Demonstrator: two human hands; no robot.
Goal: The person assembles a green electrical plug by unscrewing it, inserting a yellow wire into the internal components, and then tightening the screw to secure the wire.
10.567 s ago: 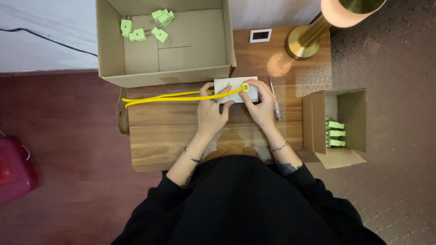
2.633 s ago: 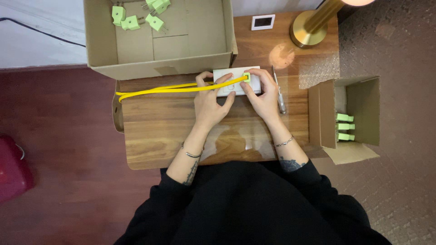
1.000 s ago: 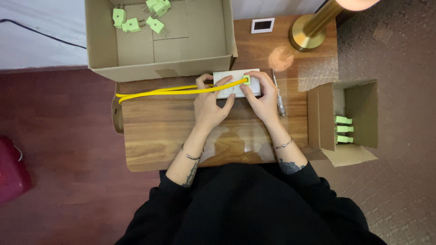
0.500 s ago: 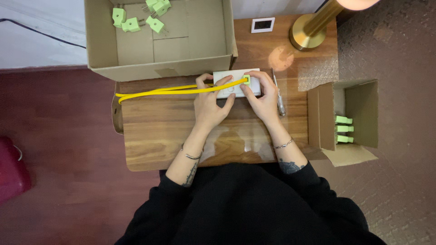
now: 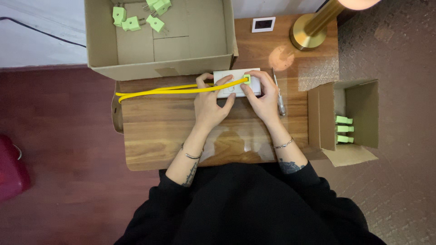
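On the far half of the wooden tabletop [image 5: 181,136], seen from the head camera, both hands rest on a white socket plate [image 5: 236,83] lying just in front of the big cardboard box [image 5: 163,68]. The left hand [image 5: 212,102] is spread over the plate's left part with fingers pressing the yellow cable [image 5: 163,90], which trails off to the left edge. The right hand [image 5: 262,97] pinches the green plug [image 5: 247,79] at the cable's end against the plate. Compared with a second ago almost nothing has shifted: hands, plug and plate sit in the same spots, so the plug seems held in place, not moving. A screwdriver [image 5: 279,97] lies just right of the right hand. More green plugs lie in the big box [image 5: 136,20] and in the small box [image 5: 344,127] at right.
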